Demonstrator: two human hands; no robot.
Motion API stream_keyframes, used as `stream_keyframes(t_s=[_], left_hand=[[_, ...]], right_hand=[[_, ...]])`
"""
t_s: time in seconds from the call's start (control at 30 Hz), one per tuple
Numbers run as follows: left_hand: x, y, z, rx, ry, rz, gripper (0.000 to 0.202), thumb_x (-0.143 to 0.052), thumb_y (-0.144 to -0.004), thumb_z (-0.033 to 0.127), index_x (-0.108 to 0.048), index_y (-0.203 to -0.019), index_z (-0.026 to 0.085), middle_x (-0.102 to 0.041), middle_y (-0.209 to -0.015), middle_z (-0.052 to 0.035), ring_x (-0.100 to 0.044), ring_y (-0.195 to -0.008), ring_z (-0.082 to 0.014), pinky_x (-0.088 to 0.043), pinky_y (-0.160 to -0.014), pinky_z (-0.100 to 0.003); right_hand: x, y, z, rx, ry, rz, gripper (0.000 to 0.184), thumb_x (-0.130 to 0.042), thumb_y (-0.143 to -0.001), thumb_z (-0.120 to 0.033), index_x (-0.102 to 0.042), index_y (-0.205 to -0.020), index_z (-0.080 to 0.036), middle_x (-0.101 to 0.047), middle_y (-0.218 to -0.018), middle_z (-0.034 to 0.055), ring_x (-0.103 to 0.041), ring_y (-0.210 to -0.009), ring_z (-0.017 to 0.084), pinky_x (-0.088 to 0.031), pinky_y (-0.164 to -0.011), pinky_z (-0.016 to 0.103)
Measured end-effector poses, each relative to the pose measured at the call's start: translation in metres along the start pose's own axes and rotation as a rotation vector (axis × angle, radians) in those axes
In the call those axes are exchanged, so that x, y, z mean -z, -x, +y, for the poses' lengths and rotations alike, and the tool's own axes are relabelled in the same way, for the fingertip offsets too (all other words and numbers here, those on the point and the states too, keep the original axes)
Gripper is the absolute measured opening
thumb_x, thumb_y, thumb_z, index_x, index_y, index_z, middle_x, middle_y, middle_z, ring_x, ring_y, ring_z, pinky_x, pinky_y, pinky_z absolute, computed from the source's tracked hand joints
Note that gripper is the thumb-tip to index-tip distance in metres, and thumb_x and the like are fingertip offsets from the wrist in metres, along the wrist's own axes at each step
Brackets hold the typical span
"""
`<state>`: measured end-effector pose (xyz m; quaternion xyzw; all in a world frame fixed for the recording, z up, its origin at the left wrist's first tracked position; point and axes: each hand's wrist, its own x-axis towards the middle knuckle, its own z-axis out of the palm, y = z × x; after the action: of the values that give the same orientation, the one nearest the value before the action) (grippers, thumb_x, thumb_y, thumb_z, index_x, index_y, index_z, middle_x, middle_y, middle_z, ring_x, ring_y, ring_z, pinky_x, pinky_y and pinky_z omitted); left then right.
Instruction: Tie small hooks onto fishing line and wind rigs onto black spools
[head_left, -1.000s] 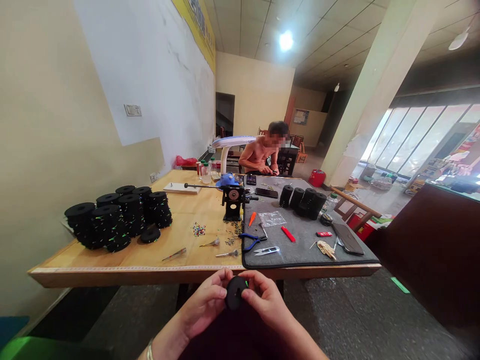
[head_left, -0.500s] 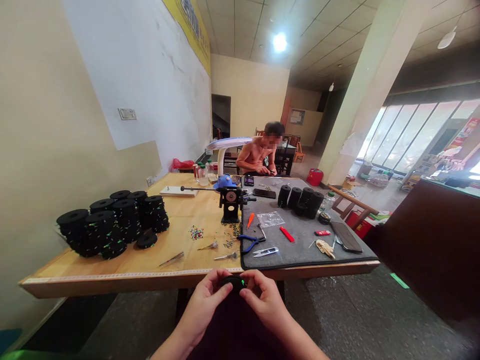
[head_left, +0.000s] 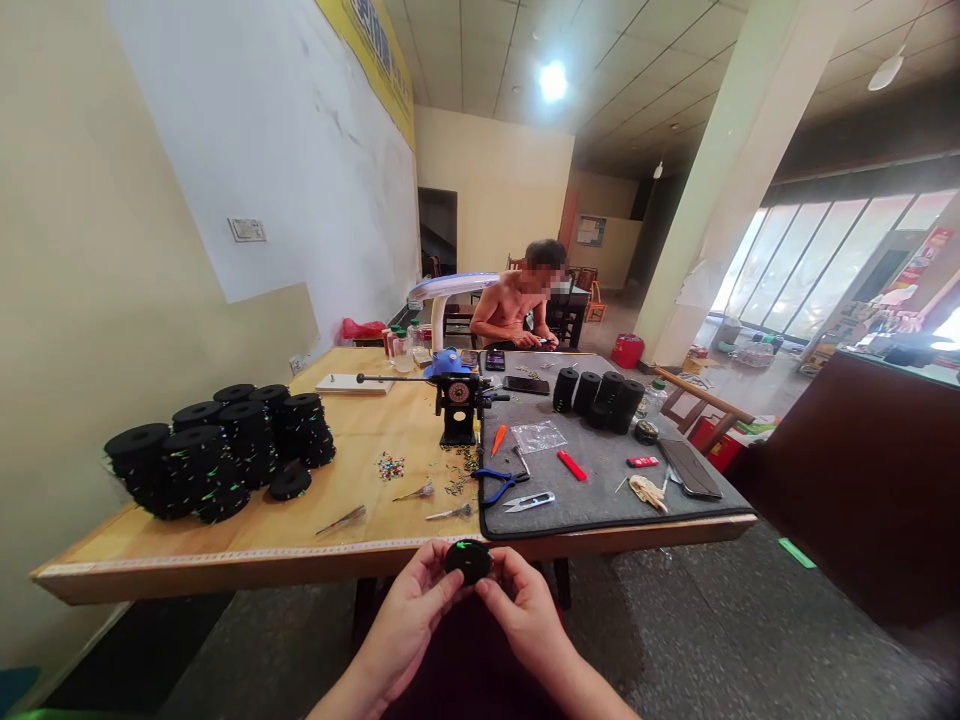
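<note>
Left grip (head_left: 420, 595): pinches black foam spool (head_left: 469, 563).
Right grip (head_left: 521, 600): grasps spool's opposite edge.
Counter (head_left: 367, 428): just beyond both grips.

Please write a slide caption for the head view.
Left hand holding a black disc, right hand at its edge, before a wooden table.

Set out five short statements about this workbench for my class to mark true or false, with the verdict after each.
1. The left hand holds a black disc. True.
2. The snips lie on bare wood. False: the snips lie on the grey mat.
3. Multicoloured beads lie on the wooden tabletop. True.
4. The lamp has a red base. False: the lamp has a blue base.
5. Black rolls stand on the mat. True.
</note>
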<state>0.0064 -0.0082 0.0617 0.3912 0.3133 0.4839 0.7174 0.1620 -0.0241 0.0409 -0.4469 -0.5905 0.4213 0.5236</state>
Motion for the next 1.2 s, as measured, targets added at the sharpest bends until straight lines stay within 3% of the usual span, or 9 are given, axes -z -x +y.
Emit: stream_keyframes(t_s=[0.17, 0.37, 0.6, 0.7, 0.83, 0.93, 1.03, 1.1, 1.2], left_hand=[[0.004, -0.004, -0.01, 0.059, 0.063, -0.019, 0.023, -0.072, -0.074, 0.023, -0.066, -0.096, 0.02, -0.067, -0.101, -0.0046, -0.058, -0.1, -0.0208, -0.044, -0.094, -0.036], [0.012, -0.012, -0.016, 0.003, -0.174, 0.028, 0.023, -0.078, -0.066, 0.021, -0.066, -0.086, 0.02, -0.067, -0.087, -0.0013, -0.057, -0.087, -0.0185, -0.045, -0.079, -0.028], [0.01, -0.011, -0.016, 0.207, -0.005, -0.098, 0.022, -0.073, -0.069, 0.02, -0.062, -0.088, 0.02, -0.063, -0.09, -0.0017, -0.056, -0.087, -0.0178, -0.045, -0.081, -0.031], [0.011, -0.014, -0.008, 0.188, -0.24, -0.095, 0.025, -0.072, -0.071, 0.026, -0.06, -0.092, 0.02, -0.062, -0.09, -0.0022, -0.054, -0.084, -0.0183, -0.044, -0.072, -0.028], [0.011, -0.023, -0.003, 0.034, -0.542, -0.053, 0.023, -0.075, -0.066, 0.03, -0.059, -0.076, 0.017, -0.057, -0.073, 0.0005, -0.049, -0.072, -0.0152, -0.039, -0.064, -0.024], [0.008, -0.025, -0.005, 0.164, -0.381, -0.06, 0.016, -0.068, -0.069, 0.027, -0.055, -0.072, 0.018, -0.054, -0.069, 0.0022, -0.048, -0.068, -0.014, -0.041, -0.062, -0.025], [0.006, -0.021, -0.007, 0.31, -0.134, -0.116, 0.01, -0.062, -0.07, 0.022, -0.054, -0.075, 0.018, -0.055, -0.075, 0.0008, -0.051, -0.074, -0.0151, -0.047, -0.07, -0.03], [0.006, -0.019, -0.008, 0.339, -0.154, -0.132, 0.01, -0.061, -0.071, 0.023, -0.055, -0.077, 0.018, -0.056, -0.078, -0.0005, -0.052, -0.076, -0.016, -0.048, -0.069, -0.031], [0.007, -0.018, -0.009, 0.322, -0.375, -0.145, 0.016, -0.065, -0.072, 0.03, -0.055, -0.078, 0.018, -0.058, -0.076, -0.0011, -0.052, -0.073, -0.0163, -0.046, -0.059, -0.026]], right_hand=[[0.002, 0.0, -0.001, 0.031, 0.135, 0.017, 0.013, -0.056, -0.083, -0.025, -0.064, -0.09, -0.017, -0.067, -0.083, 0.0033, -0.058, -0.078, 0.018, -0.043, -0.072, 0.026], [0.012, -0.002, -0.004, 0.038, 0.354, 0.006, 0.004, -0.058, -0.079, -0.019, -0.061, -0.08, -0.017, -0.06, -0.067, -0.0021, -0.05, -0.062, 0.013, -0.037, -0.059, 0.021], [0.016, -0.002, -0.005, 0.017, 0.419, -0.052, 0.006, -0.055, -0.081, -0.018, -0.061, -0.081, -0.017, -0.06, -0.07, -0.0014, -0.051, -0.064, 0.012, -0.036, -0.059, 0.021], [0.019, -0.002, -0.007, 0.075, 0.584, -0.103, 0.006, -0.056, -0.08, -0.017, -0.062, -0.08, -0.018, -0.062, -0.073, 0.0002, -0.053, -0.066, 0.014, -0.035, -0.06, 0.022], [0.02, -0.004, -0.01, 0.164, 0.768, -0.181, 0.006, -0.056, -0.08, -0.016, -0.061, -0.082, -0.019, -0.061, -0.074, 0.001, -0.053, -0.068, 0.014, -0.033, -0.06, 0.022], [0.02, -0.006, -0.013, 0.15, 0.759, -0.198, 0.003, -0.06, -0.08, -0.019, -0.061, -0.082, -0.019, -0.06, -0.072, -0.0007, -0.052, -0.065, 0.013, -0.032, -0.058, 0.022], [0.022, -0.008, -0.015, 0.118, 0.722, -0.226, 0.005, -0.062, -0.078, -0.018, -0.061, -0.083, -0.02, -0.061, -0.072, -0.0021, -0.052, -0.064, 0.012, -0.032, -0.057, 0.02], [0.023, -0.008, -0.015, 0.122, 0.727, -0.261, 0.002, -0.062, -0.078, -0.019, -0.062, -0.08, -0.02, -0.061, -0.071, -0.0022, -0.052, -0.065, 0.012, -0.032, -0.057, 0.02], [0.022, -0.009, -0.015, 0.145, 0.751, -0.304, 0.008, -0.064, -0.078, -0.022, -0.061, -0.072, -0.019, -0.059, -0.067, -0.002, -0.051, -0.064, 0.012, -0.031, -0.056, 0.021]])
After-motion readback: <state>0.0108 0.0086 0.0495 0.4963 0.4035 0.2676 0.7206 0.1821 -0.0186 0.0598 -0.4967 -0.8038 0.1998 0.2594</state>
